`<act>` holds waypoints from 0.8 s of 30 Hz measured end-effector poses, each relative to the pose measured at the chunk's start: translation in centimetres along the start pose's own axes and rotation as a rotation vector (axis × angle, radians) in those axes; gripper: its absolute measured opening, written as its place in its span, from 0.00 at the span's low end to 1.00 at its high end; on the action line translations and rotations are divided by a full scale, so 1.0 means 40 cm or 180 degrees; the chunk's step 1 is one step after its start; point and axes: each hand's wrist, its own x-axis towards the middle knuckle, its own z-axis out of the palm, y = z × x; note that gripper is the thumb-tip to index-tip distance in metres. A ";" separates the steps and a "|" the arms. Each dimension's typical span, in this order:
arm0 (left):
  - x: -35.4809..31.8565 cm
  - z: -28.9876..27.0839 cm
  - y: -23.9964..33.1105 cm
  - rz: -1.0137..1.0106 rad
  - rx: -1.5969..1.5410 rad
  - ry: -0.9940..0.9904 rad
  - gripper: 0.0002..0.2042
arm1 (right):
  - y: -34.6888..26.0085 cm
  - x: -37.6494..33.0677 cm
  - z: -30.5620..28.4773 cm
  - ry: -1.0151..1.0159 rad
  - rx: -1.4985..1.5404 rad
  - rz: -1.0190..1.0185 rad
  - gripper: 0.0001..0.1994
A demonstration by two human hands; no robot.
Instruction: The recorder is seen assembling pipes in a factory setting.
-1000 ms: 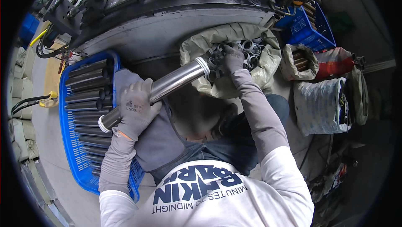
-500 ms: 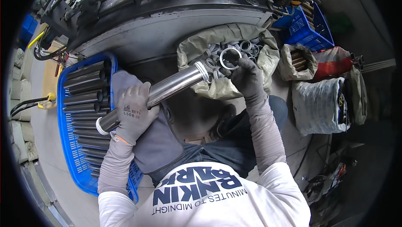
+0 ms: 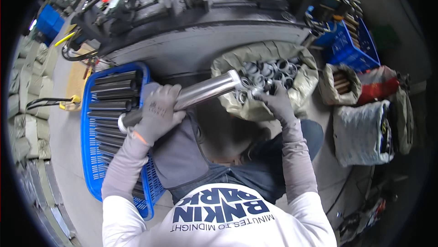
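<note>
My left hand, in a grey glove, grips a shiny steel tube near its lower end and holds it slanted up to the right. At the tube's upper end my gloved right hand pinches a metal ring close against the tube's mouth. Just behind it an open khaki sack holds several more metal rings. Whether the ring touches the tube I cannot tell.
A blue plastic crate on my left holds several dark tubes. A big grey machine stands ahead. To the right are more sacks, a red bag and a second blue crate.
My right hand has come down from above the sack with a ring to the tube's upper end. The tube and my left hand have shifted slightly.
</note>
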 end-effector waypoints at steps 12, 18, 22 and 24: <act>0.630 -0.210 -0.116 -0.0128 0.1603 0.1507 0.22 | 0.000 -0.003 0.047 -0.1491 -0.2979 -0.0213 0.32; 0.840 -0.164 -0.184 -0.0579 0.1656 0.1524 0.15 | -0.028 -0.003 0.044 -0.0788 -0.2330 -0.0301 0.32; 0.913 -0.135 -0.196 -0.0645 0.1584 0.1063 0.17 | -0.055 -0.015 0.029 -0.0323 -0.1777 -0.0380 0.33; 0.912 -0.106 -0.231 -0.0634 0.1649 0.0820 0.19 | -0.009 -0.016 0.046 -0.0636 -0.2230 -0.0498 0.34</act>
